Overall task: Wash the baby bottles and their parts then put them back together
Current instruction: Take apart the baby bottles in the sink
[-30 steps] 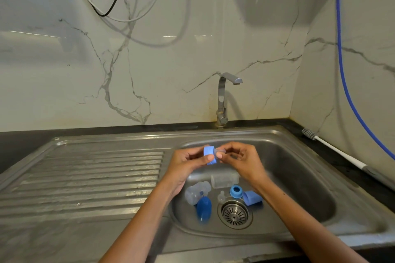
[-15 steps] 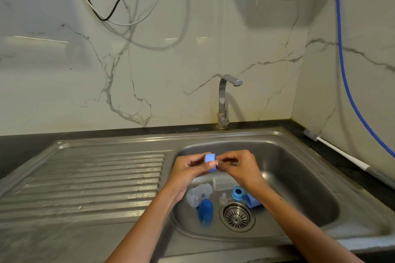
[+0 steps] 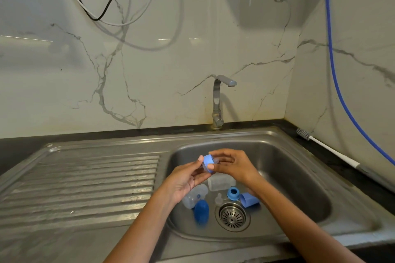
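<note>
- Stainless-steel sink [image 3: 299, 177] sat in a dark table [image 3: 19, 141] below white marble walls [image 3: 149, 70].
- Left hand [image 3: 188, 177] and right hand [image 3: 233, 164] both gripped a blue plastic bottle ring [image 3: 208, 163].

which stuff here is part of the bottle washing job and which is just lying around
Job: blue ring held by left hand and right hand; two bottles, second ring, teat, two caps, tap, brush.

Lying about: wall cables, blue hose.

The sink [image 3: 299, 156] was seen in brushed, dully shining steel; behind it, glossy veined marble wall [image 3: 171, 60]; inside it, translucent plastic bottles [image 3: 221, 183] and matt blue plastic caps [image 3: 201, 212].
</note>
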